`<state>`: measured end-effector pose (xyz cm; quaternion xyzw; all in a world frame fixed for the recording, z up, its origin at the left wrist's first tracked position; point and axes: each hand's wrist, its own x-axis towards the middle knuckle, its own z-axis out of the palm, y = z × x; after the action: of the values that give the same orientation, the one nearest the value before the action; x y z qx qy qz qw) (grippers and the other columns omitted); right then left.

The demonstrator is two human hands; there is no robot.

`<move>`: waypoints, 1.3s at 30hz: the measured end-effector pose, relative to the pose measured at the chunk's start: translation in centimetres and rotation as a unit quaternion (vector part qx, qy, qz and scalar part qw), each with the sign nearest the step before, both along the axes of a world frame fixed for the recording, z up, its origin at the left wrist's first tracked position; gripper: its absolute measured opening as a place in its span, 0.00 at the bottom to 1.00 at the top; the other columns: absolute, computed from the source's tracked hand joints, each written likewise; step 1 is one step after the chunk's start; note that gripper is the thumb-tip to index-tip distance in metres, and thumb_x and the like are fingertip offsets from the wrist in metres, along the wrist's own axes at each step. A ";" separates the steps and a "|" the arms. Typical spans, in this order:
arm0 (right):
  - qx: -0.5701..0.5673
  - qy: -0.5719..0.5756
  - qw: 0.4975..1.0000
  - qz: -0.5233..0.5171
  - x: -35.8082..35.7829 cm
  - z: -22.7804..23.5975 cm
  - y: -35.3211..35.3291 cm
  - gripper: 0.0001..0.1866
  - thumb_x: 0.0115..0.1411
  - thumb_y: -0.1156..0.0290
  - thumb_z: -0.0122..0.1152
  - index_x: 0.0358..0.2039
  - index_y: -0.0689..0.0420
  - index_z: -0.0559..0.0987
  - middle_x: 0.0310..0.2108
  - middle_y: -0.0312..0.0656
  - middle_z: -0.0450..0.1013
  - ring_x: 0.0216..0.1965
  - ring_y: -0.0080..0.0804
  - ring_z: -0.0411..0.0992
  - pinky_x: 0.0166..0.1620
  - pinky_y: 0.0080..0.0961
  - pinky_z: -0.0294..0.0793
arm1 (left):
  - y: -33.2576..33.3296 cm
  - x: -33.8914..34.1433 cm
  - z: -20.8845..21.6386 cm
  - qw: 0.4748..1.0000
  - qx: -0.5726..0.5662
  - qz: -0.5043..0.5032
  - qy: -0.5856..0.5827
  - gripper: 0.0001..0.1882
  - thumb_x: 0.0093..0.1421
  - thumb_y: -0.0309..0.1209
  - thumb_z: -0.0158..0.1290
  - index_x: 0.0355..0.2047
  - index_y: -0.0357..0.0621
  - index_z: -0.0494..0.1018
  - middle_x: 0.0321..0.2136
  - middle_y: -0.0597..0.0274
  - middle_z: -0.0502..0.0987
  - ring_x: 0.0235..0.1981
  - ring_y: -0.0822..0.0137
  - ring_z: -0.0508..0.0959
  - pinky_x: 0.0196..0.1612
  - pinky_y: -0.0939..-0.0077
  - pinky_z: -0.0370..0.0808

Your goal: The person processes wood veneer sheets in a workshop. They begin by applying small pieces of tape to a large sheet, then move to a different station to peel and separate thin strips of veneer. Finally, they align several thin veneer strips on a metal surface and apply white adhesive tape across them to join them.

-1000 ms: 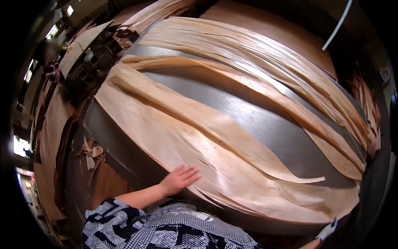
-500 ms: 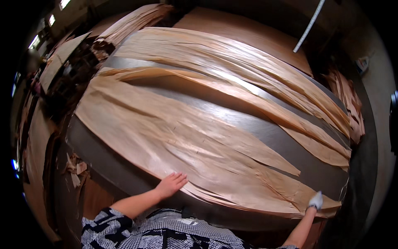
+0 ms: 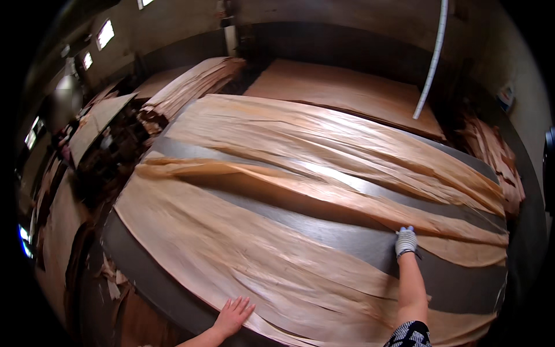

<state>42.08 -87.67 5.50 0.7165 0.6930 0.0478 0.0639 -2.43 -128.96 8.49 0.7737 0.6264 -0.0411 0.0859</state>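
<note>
Wide, thin sheets of pale wood veneer lie across a large dark smooth table (image 3: pixel 324 234). My bare left hand (image 3: pixel 233 316) rests flat, fingers spread, on the near edge of the closest veneer sheet (image 3: pixel 231 243). My right hand (image 3: pixel 406 240), in a white-and-grey striped glove, reaches forward over that sheet. Its fingers are closed at the near edge of the middle veneer strip (image 3: pixel 324 194), which bulges up off the tabletop; the fingertips are partly hidden. Beyond lies another rippled veneer sheet (image 3: pixel 300 133).
Behind the table lies a broad stack of reddish sheets (image 3: pixel 347 87). More veneer is piled at the far left (image 3: pixel 193 87) and hangs at the right (image 3: pixel 491 156). A pale rod (image 3: pixel 432 63) hangs at upper right. Veneer scraps (image 3: pixel 113 277) lie by the left corner.
My right hand has left the near right corner of the closest sheet and moved forward to the middle strip. My left hand stays on the near edge. The view has tilted up.
</note>
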 end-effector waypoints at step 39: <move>-0.015 0.038 0.999 -0.035 -2.5 9.3 -32.2 0.09 0.53 0.69 0.47 0.35 0.49 0.71 0.31 0.47 0.70 0.31 0.47 0.70 0.33 0.41 0.71 | 2.5 -3.0 -4.8 0.995 0.096 -0.029 -0.029 0.24 0.52 0.29 0.43 0.52 0.47 0.62 0.56 0.53 0.57 0.58 0.48 0.54 0.56 0.42 0.48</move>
<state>39.56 -119.86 14.83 0.7406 0.6700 0.0076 0.0503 -5.41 -126.43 3.73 0.7971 0.6019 0.0395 0.0281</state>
